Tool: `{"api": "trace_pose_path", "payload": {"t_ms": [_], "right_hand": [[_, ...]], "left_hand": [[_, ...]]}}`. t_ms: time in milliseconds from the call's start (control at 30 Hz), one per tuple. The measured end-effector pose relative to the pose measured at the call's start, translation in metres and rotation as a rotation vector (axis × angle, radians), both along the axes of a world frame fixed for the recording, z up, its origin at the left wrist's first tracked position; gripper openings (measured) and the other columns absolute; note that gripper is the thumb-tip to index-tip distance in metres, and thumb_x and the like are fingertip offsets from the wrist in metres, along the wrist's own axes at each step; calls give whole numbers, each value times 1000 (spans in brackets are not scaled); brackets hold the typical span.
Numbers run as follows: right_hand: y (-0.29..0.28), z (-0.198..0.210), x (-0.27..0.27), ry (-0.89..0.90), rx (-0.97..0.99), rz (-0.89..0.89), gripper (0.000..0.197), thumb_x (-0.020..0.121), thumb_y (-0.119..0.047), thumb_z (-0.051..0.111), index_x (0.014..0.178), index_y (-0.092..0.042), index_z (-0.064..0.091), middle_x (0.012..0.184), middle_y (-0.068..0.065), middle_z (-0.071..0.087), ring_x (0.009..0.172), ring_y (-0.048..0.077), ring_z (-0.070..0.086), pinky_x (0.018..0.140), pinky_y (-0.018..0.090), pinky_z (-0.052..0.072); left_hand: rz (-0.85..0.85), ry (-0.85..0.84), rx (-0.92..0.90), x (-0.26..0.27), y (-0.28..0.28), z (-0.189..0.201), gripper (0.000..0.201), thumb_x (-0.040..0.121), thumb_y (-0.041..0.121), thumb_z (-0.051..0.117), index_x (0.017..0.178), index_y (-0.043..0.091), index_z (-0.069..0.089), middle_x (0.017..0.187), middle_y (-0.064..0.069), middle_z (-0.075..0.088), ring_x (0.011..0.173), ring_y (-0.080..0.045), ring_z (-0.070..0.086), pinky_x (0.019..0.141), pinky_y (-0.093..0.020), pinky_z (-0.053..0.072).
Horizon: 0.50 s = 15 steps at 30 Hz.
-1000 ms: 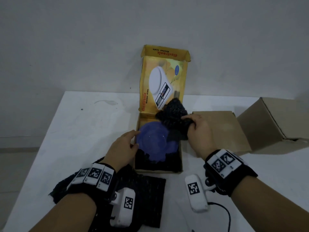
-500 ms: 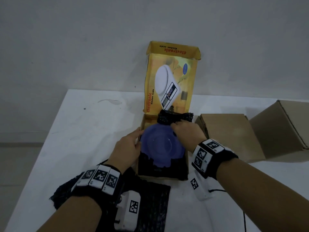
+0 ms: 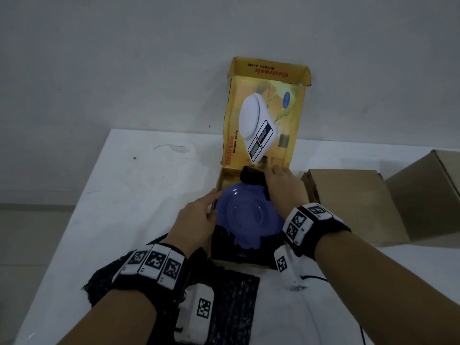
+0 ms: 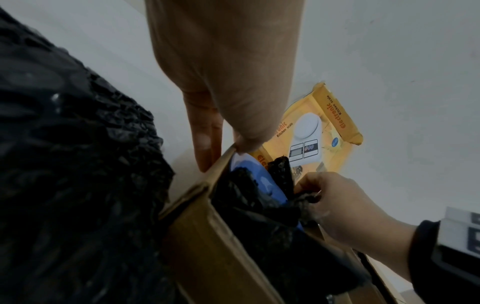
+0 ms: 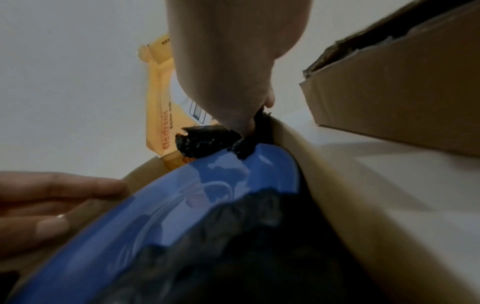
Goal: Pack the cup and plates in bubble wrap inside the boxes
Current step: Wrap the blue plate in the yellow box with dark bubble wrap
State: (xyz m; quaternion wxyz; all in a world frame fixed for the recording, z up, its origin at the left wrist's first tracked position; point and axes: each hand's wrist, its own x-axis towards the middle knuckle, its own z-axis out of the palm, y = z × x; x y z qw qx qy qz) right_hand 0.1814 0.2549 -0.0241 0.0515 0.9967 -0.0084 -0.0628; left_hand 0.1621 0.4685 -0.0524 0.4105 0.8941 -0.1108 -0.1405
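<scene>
A blue plate (image 3: 249, 215) lies in the open yellow kitchen-scale box (image 3: 263, 115), on black bubble wrap (image 3: 224, 245) that lines the box. The box lid stands upright behind it. My left hand (image 3: 215, 202) rests on the box's left wall with straight fingers, and its thumb touches the plate rim. My right hand (image 3: 276, 175) is at the far right corner of the box. In the right wrist view its fingers pinch a folded flap of the bubble wrap (image 5: 205, 142) just above the plate (image 5: 182, 205). No cup shows.
A second sheet of black bubble wrap (image 3: 236, 295) lies on the white table (image 3: 139, 195) under my left wrist. Two brown cardboard boxes (image 3: 353, 202) (image 3: 428, 195) stand to the right. A grey wall rises close behind the table.
My right hand has carried the raised wrap flap from over the plate's right side down to the box's far right corner. More of the plate shows now. The left hand stays at the left wall.
</scene>
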Motion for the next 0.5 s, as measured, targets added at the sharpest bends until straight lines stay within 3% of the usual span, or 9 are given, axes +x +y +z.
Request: {"api": "trace_pose_path", "payload": {"t_ms": [100, 167, 233, 333, 500], "right_hand": [[2, -5, 4, 88, -59, 83, 26, 92, -1, 43, 112, -6, 58, 117, 14, 58, 112, 30, 49, 88, 36, 46], [-1, -3, 6, 149, -64, 106, 26, 91, -4, 41, 105, -7, 63, 110, 14, 63, 110, 31, 49, 88, 36, 43], [-5, 2, 8, 167, 11, 77, 27, 90, -5, 41, 111, -6, 59, 110, 17, 61, 108, 33, 50, 85, 38, 44], [-6, 6, 11, 198, 124, 86, 41, 91, -3, 42, 131, -6, 40, 121, 19, 53, 106, 35, 55, 80, 41, 47], [3, 4, 12, 324, -28, 204, 44, 94, -12, 41, 138, -13, 38, 135, 12, 44, 119, 34, 46, 90, 42, 45]], "left_hand": [[-2, -9, -7, 0, 0, -3, 48, 92, 10, 51, 135, 31, 48, 119, -3, 66, 96, -24, 63, 85, -24, 45], [3, -18, -11, 0, 0, -3, 48, 92, 10, 51, 135, 30, 48, 120, -3, 65, 96, -24, 64, 85, -24, 45], [2, -26, -5, 1, 1, -4, 47, 92, 12, 51, 135, 31, 49, 115, -5, 67, 93, -25, 64, 82, -26, 46], [-13, -33, 6, 1, 0, -4, 46, 93, 13, 50, 134, 34, 48, 106, -6, 69, 88, -24, 63, 74, -25, 44], [-22, -33, 24, 1, -1, -3, 46, 94, 14, 50, 136, 33, 46, 103, -9, 69, 89, -28, 63, 75, -27, 44]]}}
